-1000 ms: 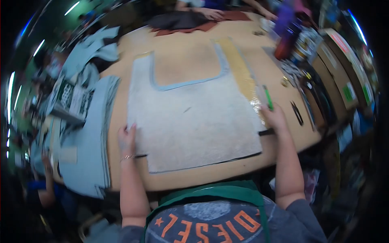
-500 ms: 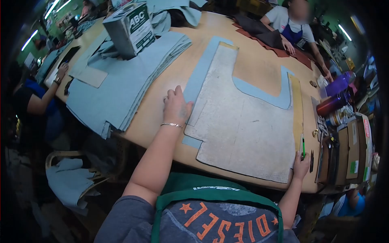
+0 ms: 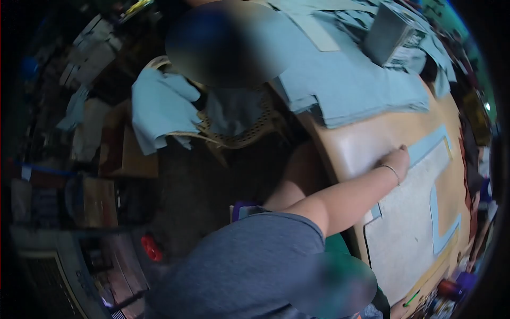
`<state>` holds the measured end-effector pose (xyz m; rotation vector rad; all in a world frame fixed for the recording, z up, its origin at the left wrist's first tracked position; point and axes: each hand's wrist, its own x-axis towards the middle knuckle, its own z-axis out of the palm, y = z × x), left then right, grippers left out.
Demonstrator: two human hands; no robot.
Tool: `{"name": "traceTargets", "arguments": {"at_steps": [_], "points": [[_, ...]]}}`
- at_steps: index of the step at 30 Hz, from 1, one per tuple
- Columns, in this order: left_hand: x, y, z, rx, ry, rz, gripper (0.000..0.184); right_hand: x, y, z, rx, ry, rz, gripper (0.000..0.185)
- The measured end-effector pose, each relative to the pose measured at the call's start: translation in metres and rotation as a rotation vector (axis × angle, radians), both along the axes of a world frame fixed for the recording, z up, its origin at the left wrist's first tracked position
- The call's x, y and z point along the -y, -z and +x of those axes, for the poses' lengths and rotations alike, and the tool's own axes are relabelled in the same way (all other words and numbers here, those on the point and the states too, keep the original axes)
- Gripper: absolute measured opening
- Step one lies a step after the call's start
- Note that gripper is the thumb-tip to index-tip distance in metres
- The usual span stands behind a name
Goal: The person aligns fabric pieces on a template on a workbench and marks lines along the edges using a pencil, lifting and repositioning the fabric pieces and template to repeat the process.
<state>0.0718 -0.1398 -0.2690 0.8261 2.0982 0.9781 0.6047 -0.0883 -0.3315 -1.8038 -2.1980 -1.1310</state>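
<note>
- Left arm's reaching way out over the table (image 3: 350,144), elbow nearly straight, bracelet (image 3: 393,171) on the wrist.
- Left hand (image 3: 397,160) is down by the edge of the blue piece (image 3: 425,148), fingers kinda bent; can't tell if they're pinching anything.
- Pale template (image 3: 406,234) lies flat on the table, over the blue piece.
- Right hand (image 3: 397,310) barely shows, next to a green pen (image 3: 411,299); can't tell its grip.

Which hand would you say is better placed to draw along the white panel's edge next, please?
Probably the right hand: it appears to hold the green pen near the white panel. The left hand, at the panel's opposite side, shows no pen.
</note>
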Motion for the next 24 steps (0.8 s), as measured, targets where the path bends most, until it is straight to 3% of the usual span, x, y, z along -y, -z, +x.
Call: {"name": "traceTargets", "arguments": {"at_steps": [1,5,7,9,11,12,15,19,22,24], "points": [[-0.003,0.007,-0.003,-0.082,0.102,0.009,0.024,0.002,-0.005,-0.015,-0.294,0.009,-0.045,0.011],[-0.019,0.012,-0.001,-0.201,0.364,0.24,0.019,0.0,-0.016,-0.032,-0.389,-0.025,-0.028,0.015],[-0.028,0.005,-0.01,0.049,0.234,0.533,0.026,-0.002,-0.019,-0.039,-0.388,-0.049,-0.022,0.017],[-0.012,-0.033,-0.017,0.804,-0.131,1.01,0.021,-0.004,-0.02,-0.045,-0.397,-0.082,-0.017,0.02],[0.004,-0.075,-0.062,1.105,-0.175,1.033,0.03,-0.004,-0.021,-0.054,-0.402,-0.115,-0.012,0.022],[0.018,-0.09,-0.084,1.099,-0.19,1.087,0.03,-0.005,-0.022,-0.056,-0.404,-0.129,-0.013,0.023],[0.086,-0.12,-0.172,0.906,-0.285,1.278,0.03,-0.007,-0.026,-0.062,-0.412,-0.166,-0.004,0.027],[0.219,-0.121,-0.276,0.407,-0.633,1.358,0.03,-0.01,-0.026,-0.069,-0.42,-0.22,-0.003,0.032],[0.344,-0.104,-0.333,0.008,-0.987,1.242,0.031,-0.013,-0.026,-0.076,-0.414,-0.281,-0.007,0.036],[0.438,-0.083,-0.355,-0.252,-1.27,1.02,0.031,-0.015,-0.026,-0.08,-0.409,-0.329,-0.016,0.038]]}}
